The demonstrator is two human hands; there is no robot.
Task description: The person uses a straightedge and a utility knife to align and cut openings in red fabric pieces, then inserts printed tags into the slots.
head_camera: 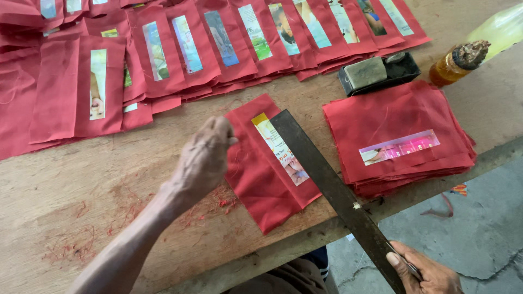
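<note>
A folded piece of red cloth (261, 174) lies at the centre of the frame, near the front edge of a worn wooden table (81, 185). A narrow printed paper strip (280, 149) rests on it lengthwise. Along the strip's right edge lies a long, dark metal blade (327, 185), running diagonally from the cloth down to the lower right corner.

The left hand (204, 158), loosely closed, presses on the cloth's left side. The right hand (422, 272), at the bottom right, is clamped around the blade's handle end.

To the right sits a stack of red cloth pieces (403, 136) with another strip on top. Overlapping rows of red pieces with strips (190, 49) fill the upper left and top. Above the stack sit a black tray holding a grey block (376, 73) and an amber bottle (455, 62). Loose red threads (218, 204) scatter over the wood.

Risks, as a judgement: the blade overhangs the table edge, so a tilt of the right hand could drag the strip askew. The left fingers sit near the blade's line and could be nicked if the cloth slides.
</note>
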